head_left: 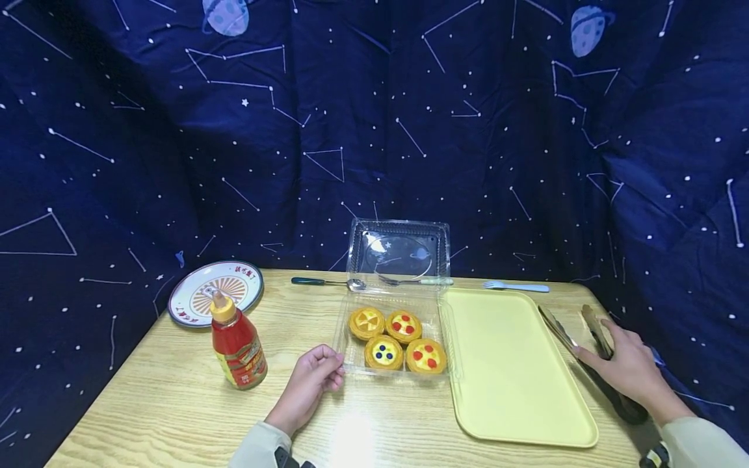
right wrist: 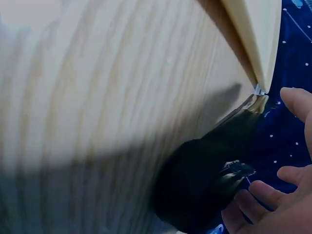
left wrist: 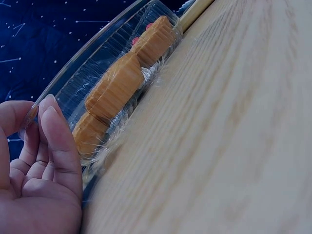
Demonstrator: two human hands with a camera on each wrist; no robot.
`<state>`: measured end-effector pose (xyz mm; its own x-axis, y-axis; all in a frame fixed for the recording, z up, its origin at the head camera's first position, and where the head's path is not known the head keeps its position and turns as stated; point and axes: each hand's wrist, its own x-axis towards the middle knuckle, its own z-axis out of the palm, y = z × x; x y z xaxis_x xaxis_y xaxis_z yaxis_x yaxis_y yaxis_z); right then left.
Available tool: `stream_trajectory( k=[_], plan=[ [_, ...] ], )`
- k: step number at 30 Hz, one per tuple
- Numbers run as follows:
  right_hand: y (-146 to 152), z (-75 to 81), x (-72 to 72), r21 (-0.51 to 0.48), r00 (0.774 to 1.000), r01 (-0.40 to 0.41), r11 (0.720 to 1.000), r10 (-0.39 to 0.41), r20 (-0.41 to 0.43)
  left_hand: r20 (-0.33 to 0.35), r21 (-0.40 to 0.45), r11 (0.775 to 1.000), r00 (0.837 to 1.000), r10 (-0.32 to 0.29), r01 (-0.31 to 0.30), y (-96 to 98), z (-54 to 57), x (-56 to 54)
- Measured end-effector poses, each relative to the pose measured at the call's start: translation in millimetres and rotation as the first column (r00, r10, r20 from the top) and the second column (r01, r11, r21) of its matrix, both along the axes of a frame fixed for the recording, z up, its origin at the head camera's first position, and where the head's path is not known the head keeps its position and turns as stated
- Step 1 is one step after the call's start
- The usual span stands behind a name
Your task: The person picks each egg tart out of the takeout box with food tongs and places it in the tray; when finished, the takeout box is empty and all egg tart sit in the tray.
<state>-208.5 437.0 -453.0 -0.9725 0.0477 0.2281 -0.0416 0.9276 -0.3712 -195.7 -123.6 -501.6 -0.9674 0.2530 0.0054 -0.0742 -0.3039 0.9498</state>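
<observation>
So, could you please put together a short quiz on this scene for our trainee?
1. Multiple choice: what does the left hand pinch? (a) the cap of the red bottle; (b) the rim of the clear container; (c) the edge of the plate.
2. True or false: the lid of the clear container is closed.
3. Count: how many tarts sit in the clear container?

Key: 1. (b), the rim of the clear container. 2. False; the lid stands open at the back. 3. Four.
</observation>
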Motion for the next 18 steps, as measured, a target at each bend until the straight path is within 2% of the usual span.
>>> stream_trajectory(
  k=[6,14,18],
  plan=[
    [6,-12.1,-11.4,0.033,0.999,0.001,0.999,-0.003,0.034,0.003,0.001,1.000,1.000,0.003,-0.003,0.2,-1.5,0.0],
    [10,-12.6,-23.3,0.063,0.989,0.000,0.998,-0.009,0.147,0.006,-0.004,1.000,1.000,0.018,-0.018,0.3,-1.1,-1.3],
    [11,-13.9,-25.5,0.058,0.984,0.018,0.998,-0.028,0.177,0.004,-0.003,1.000,1.000,0.024,-0.024,0.7,-1.0,-2.4]
  ],
)
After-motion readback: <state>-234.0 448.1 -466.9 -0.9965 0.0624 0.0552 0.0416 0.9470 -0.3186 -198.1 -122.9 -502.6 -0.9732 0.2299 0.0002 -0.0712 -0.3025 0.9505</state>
